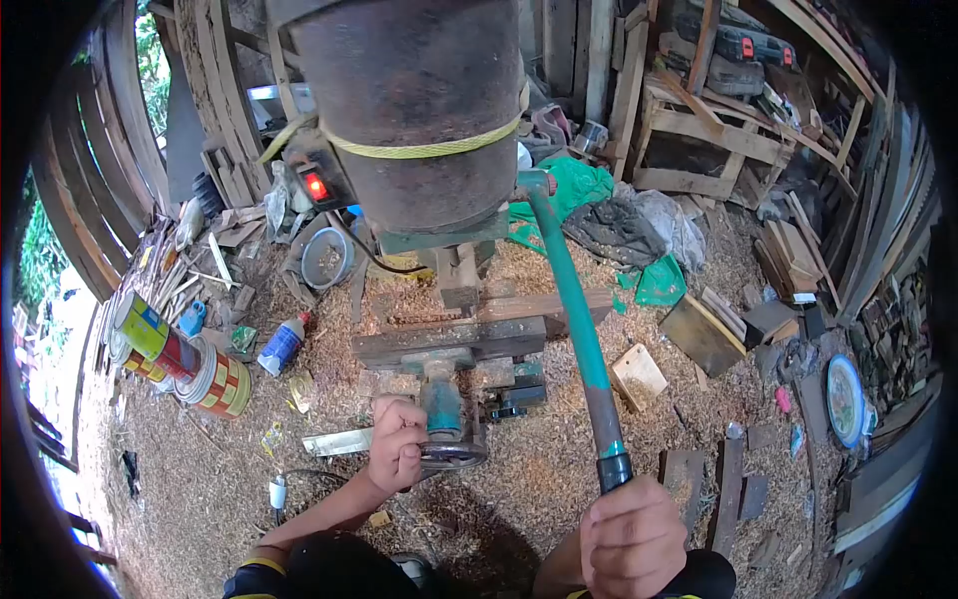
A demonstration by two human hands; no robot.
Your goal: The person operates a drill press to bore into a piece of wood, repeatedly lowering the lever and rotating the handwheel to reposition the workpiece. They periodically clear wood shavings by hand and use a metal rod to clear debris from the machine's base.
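Right hand [634,539]'s wrapped round the green lever [571,299]'s grip at 5 o'clock; left hand [398,444]'s curled onto the handwheel [459,457] at 6. I'd work that lever slow and even, eyes on the wooden beam [449,340] mid-view.

Woodworking workshop: shavings-strewn floor [200,509], machine [409,90] with lit switch [316,187] stands mid-floor, cans [222,384] toward left edge, offcuts [726,494] toward near right corner.
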